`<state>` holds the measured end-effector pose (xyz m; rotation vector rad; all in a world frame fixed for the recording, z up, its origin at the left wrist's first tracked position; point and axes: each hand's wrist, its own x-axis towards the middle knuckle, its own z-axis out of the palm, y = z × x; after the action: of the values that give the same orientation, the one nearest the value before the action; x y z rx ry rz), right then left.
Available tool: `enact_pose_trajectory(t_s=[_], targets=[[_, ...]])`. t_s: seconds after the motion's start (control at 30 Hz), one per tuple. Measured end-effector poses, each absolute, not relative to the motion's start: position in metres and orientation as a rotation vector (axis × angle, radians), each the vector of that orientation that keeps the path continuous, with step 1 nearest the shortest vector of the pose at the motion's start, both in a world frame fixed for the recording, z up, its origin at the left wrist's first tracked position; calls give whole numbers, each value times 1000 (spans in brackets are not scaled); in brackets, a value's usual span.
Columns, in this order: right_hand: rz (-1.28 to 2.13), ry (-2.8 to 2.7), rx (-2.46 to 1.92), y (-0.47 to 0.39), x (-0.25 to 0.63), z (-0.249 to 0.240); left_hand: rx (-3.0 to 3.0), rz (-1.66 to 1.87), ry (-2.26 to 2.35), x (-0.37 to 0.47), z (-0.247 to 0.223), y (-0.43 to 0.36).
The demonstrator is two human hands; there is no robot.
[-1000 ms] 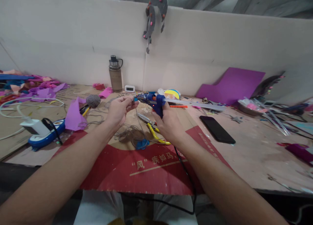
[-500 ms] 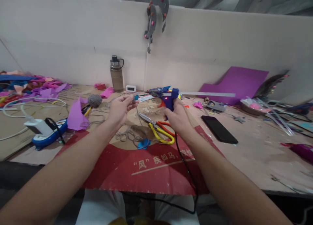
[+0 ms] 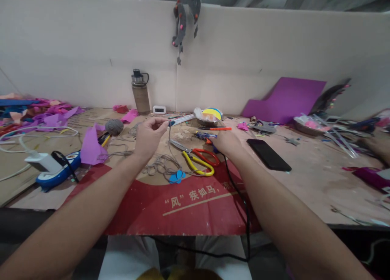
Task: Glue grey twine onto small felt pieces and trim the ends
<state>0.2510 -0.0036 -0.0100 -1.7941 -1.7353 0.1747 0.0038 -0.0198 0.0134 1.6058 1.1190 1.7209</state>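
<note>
The left hand [image 3: 149, 135] pinches a small blue piece [image 3: 169, 123] on thin grey string. At its three o'clock, the right hand [image 3: 225, 142] closes over the blue plastic glue gun [image 3: 204, 136], resting on the worn cardboard [image 3: 183, 207].

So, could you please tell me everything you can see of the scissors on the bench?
The scissors lie flat on the brown cardboard, between the two forearms. They look like metal blades with plastic loops, one yellow and one red. The blades are nearly shut and point up and left, towards the left hand. The right hand is just beyond the red loop; whether it touches is unclear. Grey string lies beside them.
</note>
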Motion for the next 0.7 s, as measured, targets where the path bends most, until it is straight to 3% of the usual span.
enact_pose_trajectory(t_s=[0.07,0.13,0.3,0.4,0.5,0.7], targets=[[-34,-1628,-1719,-11,238,-3,1643,1701,1116,4,13,-20],[31,-1575,-1427,-21,213,4,1729,1704,1127,4,14,-22],[909,-1382,-956,-41,143,10,1899,1780,1109,4,14,-24],[1154,-1298,-903,-40,126,7,1912,1795,1093,3,14,-24],[1051,-1316,-936,-35,127,6,1873,1756,1124,4,15,-25],[431,-1540,-966,-33,144,7,1611,1598,1018,9,15,-21]])
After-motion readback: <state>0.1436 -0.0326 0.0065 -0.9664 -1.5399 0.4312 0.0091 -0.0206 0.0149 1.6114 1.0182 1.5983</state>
